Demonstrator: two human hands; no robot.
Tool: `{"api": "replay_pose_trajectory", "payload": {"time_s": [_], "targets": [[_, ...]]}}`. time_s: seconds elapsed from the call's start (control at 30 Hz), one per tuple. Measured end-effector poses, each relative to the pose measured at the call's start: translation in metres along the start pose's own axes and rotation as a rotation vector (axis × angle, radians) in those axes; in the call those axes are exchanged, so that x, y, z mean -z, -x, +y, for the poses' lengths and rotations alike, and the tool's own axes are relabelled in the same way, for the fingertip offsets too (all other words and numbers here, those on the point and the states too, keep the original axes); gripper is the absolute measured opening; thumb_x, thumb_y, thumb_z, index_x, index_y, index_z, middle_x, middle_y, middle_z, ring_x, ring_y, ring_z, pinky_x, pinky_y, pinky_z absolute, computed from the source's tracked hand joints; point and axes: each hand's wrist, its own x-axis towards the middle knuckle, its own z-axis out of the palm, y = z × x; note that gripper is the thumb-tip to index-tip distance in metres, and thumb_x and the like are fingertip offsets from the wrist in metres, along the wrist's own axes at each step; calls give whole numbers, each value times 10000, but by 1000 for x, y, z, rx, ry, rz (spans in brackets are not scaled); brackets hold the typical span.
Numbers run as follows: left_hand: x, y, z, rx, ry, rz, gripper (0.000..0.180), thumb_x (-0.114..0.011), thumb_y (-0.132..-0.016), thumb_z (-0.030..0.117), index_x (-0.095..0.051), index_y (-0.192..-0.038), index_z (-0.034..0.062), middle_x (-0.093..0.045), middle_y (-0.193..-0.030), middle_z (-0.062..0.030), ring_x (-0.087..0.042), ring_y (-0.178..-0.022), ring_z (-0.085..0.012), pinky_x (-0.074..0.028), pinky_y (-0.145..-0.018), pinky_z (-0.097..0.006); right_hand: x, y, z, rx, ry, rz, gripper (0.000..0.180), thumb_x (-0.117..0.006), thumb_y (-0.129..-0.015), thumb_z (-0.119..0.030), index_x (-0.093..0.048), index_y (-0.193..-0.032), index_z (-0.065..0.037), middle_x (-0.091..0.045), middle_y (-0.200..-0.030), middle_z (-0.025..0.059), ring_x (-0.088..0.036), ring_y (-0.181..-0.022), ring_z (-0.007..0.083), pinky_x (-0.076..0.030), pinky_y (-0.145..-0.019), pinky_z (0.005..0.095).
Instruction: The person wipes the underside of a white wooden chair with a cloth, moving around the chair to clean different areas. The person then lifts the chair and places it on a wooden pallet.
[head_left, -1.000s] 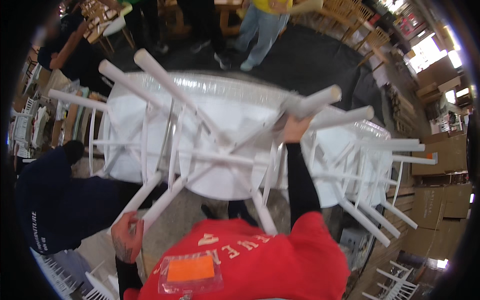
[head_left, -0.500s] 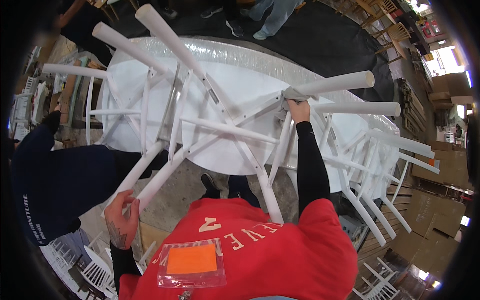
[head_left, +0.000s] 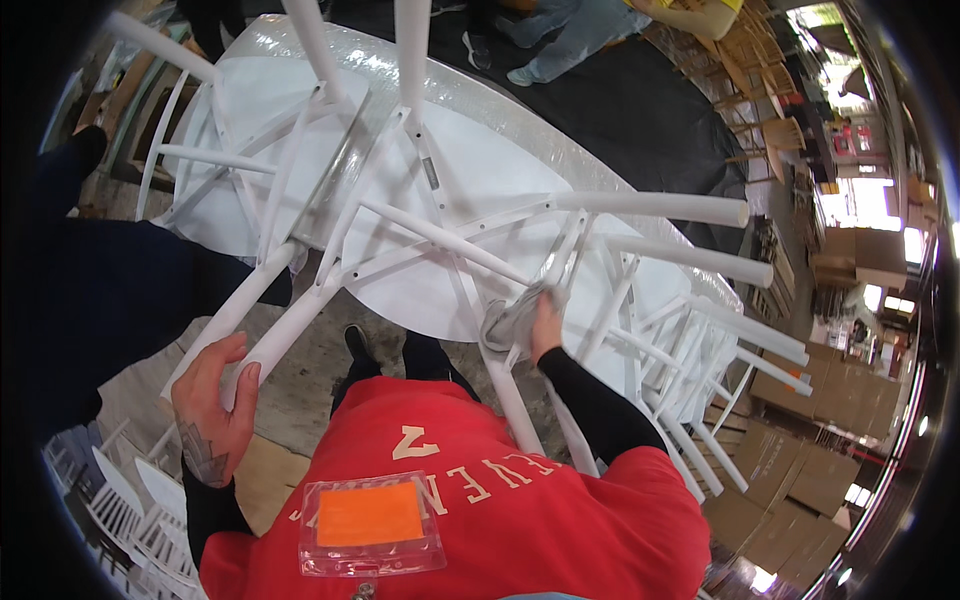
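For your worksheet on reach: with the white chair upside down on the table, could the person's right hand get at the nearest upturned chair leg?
Probably yes. The right hand holds a grey cloth against the chair frame, and the long white chair leg lies just above it with open space between; nothing blocks the way.

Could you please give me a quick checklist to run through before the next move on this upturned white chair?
1. Left hand grips a chair leg: ok.
2. Right hand presses a grey cloth on the frame rail: ok.
3. White chair lies legs-up on the wrapped white table: ok.
4. Chair steady on the table: cannot tell.
5. Room on the left: not ok, a person in dark clothing stands close.
6. More white chairs crowd the right side: not ok.
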Motion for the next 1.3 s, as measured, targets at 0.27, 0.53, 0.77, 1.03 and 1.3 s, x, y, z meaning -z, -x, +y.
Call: {"api": "replay_pose_trajectory", "payload": {"time_s": [0.27,0.53,0.77,1.03,1.3], "targets": [[7,-5,-2,-1,-30,-46,265,-663,-921,85,-657,-1169,-10,-716,-988,-201,-718,-904,-332,-539,-821,-404,-6,-146,-91,278,41,109,643,-545,-997,-525,-647,-1178,84,-697,-1072,294,-670,-1005,391,-489,-885,448],[4,-6,2,0,22,-12,261,-668,-915,75,-659,-1158,-22,-713,-1004,-206,-713,-921,-332,-537,-827,-397,21,36,36,406,460,-259,473,-510,-1031,-366,-669,-1160,60,-704,-1052,293,-676,-1013,440,-516,-903,480],[5,-3,5,-18,37,15,263,-688,-895,75,-663,-1142,-12,-712,-985,-185,-712,-907,-325,-540,-797,-391,53,26,-103,812,784,-395,465,-678,-883,-197,-595,-1273,42,-677,-1093,246,-643,-1031,419,-512,-920,475],[6,-3,4,-74,-16,17,267,-714,-880,110,-668,-1124,13,-714,-967,-164,-706,-859,-333,-550,-745,-398,-140,3,-106,1022,1262,-378,541,-713,-871,-406,-552,-1239,-43,-654,-1044,165,-639,-1013,346,-491,-862,486],[5,-5,1,-84,-18,48,279,-724,-880,146,-668,-1127,28,-717,-966,-155,-705,-851,-337,-546,-740,-407,-254,17,-146,944,1077,-401,580,-796,-787,-418,-559,-1165,-48,-717,-906,151,-711,-827,365,-560,-710,470]]}}
